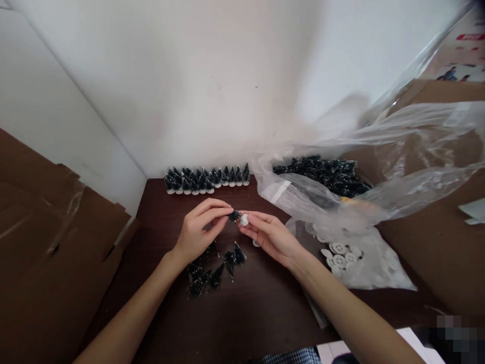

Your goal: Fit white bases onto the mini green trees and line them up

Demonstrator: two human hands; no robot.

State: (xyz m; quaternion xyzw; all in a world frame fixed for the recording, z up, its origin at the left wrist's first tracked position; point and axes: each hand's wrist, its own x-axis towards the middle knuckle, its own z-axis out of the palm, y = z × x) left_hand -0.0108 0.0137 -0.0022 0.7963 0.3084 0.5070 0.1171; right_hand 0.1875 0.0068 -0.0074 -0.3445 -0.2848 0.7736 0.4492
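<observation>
My left hand (200, 227) pinches a small dark green tree (233, 216) with white-speckled tips, at the middle of the view. Facing it, my right hand (271, 235) holds a small white base (244, 220) between its fingers, against the end of the tree. Below my hands, several loose trees (216, 277) lie on the dark table (250, 323). Another white disc (256, 243) shows partly beneath my right hand.
Trees on white bases (206, 181) stand in rows by the wall. A clear bag (303, 194) with many trees lies at the back right, and a bag of white bases (379, 263) nearer. Cardboard boxes (49, 237) (435, 227) flank the table.
</observation>
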